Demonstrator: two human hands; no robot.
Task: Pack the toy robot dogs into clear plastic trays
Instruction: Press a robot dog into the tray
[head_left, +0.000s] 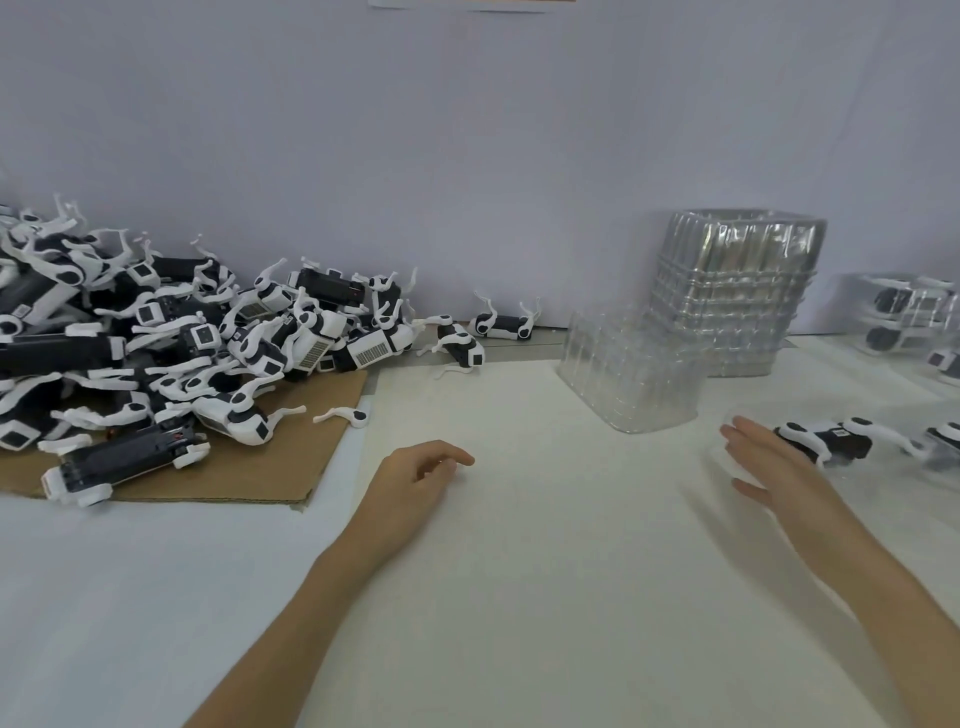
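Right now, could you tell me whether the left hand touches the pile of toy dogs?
Apart. The head view shows the left hand over the white table, with bare tabletop between it and the pile of toy dogs.

The heaped plastic toy robot dogs (156, 338) are white with black bodies and joint patches, a few bearing finely striped grilles. The flat cardboard sheet (249, 467) is brown, the stacked ribbed plastic trays (737, 291) clear, the table (519, 571) off-white.

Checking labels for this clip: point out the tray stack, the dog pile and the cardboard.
Tray stack (737, 291), head view, its front wall.
Dog pile (171, 332), head view, a dog mid-pile.
Cardboard (280, 467), head view, bare right part.
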